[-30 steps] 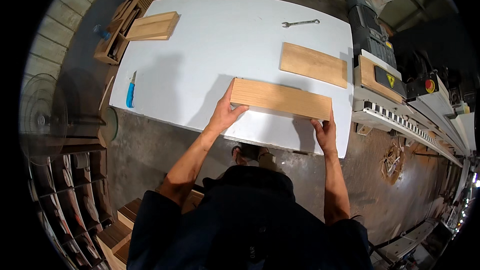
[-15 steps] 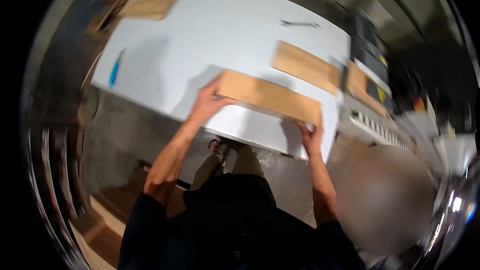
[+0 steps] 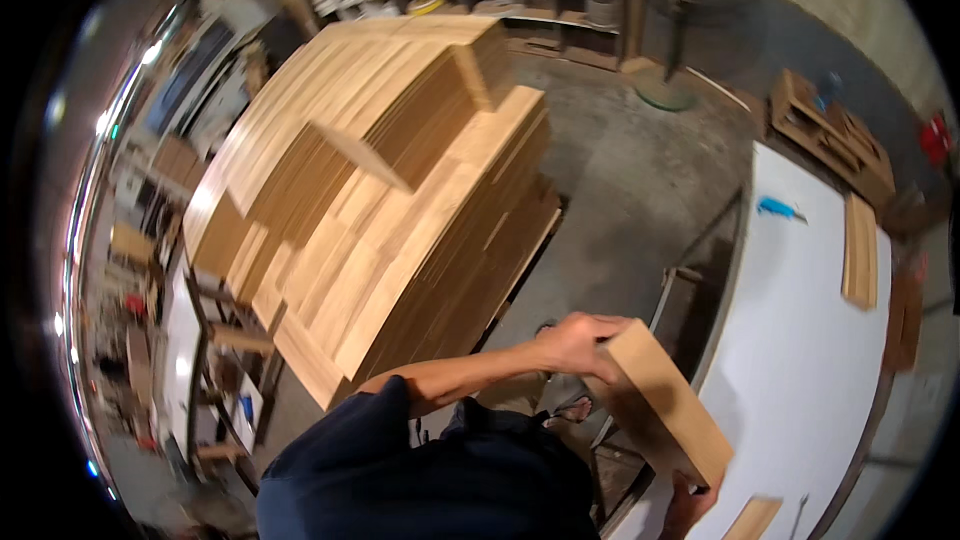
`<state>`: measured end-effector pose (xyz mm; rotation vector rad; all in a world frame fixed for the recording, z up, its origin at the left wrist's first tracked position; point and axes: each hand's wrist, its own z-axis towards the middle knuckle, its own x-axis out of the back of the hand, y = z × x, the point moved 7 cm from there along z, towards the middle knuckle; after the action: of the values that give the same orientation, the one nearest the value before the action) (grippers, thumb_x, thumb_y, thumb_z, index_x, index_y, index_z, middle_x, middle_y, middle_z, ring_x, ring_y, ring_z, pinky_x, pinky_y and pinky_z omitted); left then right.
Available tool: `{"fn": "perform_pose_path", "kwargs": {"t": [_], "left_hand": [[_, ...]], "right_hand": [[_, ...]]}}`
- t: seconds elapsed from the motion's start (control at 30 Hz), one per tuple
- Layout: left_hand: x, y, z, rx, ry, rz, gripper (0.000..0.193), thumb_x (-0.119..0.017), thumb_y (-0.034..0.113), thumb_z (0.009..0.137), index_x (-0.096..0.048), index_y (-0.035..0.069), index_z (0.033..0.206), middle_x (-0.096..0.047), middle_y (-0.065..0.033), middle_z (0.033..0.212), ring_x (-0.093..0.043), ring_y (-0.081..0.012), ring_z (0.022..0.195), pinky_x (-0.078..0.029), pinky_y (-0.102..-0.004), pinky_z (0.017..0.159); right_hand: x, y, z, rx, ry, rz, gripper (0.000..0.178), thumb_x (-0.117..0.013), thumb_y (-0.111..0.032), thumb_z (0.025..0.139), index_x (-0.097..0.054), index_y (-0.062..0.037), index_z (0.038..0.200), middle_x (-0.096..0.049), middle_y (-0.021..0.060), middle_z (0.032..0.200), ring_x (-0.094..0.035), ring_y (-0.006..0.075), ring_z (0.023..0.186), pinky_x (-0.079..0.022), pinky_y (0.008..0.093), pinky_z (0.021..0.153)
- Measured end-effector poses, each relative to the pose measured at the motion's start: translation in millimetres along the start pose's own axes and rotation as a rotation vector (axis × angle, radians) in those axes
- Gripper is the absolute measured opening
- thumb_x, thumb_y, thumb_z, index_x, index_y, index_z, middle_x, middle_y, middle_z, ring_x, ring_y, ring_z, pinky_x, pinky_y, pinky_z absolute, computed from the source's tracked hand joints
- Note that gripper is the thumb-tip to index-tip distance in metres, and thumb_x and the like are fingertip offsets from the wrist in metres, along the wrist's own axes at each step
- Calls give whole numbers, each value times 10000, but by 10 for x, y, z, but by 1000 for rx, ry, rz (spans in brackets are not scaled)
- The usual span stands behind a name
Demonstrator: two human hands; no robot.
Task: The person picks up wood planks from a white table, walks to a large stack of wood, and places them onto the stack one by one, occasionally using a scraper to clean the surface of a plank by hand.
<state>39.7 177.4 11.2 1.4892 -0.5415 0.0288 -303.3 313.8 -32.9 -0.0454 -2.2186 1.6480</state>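
One wooden block (image 3: pixel 672 405), located between left hand (image 3: pixel 582 345) and right hand (image 3: pixel 690 505). Left hand: clamped on the far end of the block. Right hand: clamped on the opposite end, partly hidden behind the block. Contact between block and white surface (image 3: pixel 810 360): not determinable from this view.

Quantities on the surface: one blue-handled knife (image 3: pixel 780 208), beyond and to the right of the left hand; one pile of wooden boards (image 3: pixel 860 255), farther right of the left hand; one loose board (image 3: pixel 752 520), just right of the right hand, cut off by the picture edge; one wrench (image 3: pixel 799 515), farther right of the right hand, likewise cut off.

Surroundings: one large stack of wooden panels (image 3: pixel 450 210), left of the left hand; one shelving unit (image 3: pixel 632 10) and one blurred fan (image 3: pixel 677 40), well beyond the left hand; one wooden rack (image 3: pixel 815 140), past the knife from the left hand. Obstruction: large stack, between left hand and shelving unit, lower edge partly covered by left forearm (image 3: pixel 470 377). Markings on shelved goods: too blurred to read.
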Motion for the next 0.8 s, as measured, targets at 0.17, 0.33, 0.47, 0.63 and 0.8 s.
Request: {"fn": "perform_pose_path", "kwargs": {"t": [0.17,0.33,0.47,0.63,0.8], "left_hand": [[1233,-294,-1111,250,356,24,780,-854,188,591,-532,54,1289,-566,-126,1282,-572,-223,1124,-452,-313,959],[2136,-680,-2458,543,735,-203,697,-853,116,619,-571,29,1251,-658,-109,1113,-594,-161,998,-459,-296,927],[2669,-1028,-3507,662,1031,-436,560,-842,78,622,-637,-27,1132,-689,-106,984,-635,-158,865,-503,-290,824],[3148,-1617,-4420,731,1238,-552,457,-837,84,637,-668,-34,1044,-694,-95,940,-648,-161,802,-519,-295,771],[3562,-2188,-4959,871,1318,-681,438,-844,146,650,-670,-4,1024,-691,-83,923,-646,-170,792,-523,-305,722]], "right_hand": [[-1384,-810,503,246,-421,-117,754,-745,-21,627,-440,12,1315,-528,135,1239,-502,221,1133,-403,342,972],[-3244,-1554,431,389,-894,-150,756,-774,-99,618,-453,41,1289,-552,136,1215,-516,218,1133,-390,332,989],[-4921,-1727,-40,345,-1271,-42,766,-792,-93,639,-443,52,1306,-553,150,1235,-515,238,1159,-385,340,1005],[-6564,-1844,-743,70,-1570,-97,647,-722,48,652,-489,76,1254,-608,133,1126,-576,201,1033,-448,316,918],[-7632,-1873,-1166,-24,-1649,-249,495,-694,56,705,-531,100,1170,-647,161,1034,-625,202,935,-505,299,823]]}}
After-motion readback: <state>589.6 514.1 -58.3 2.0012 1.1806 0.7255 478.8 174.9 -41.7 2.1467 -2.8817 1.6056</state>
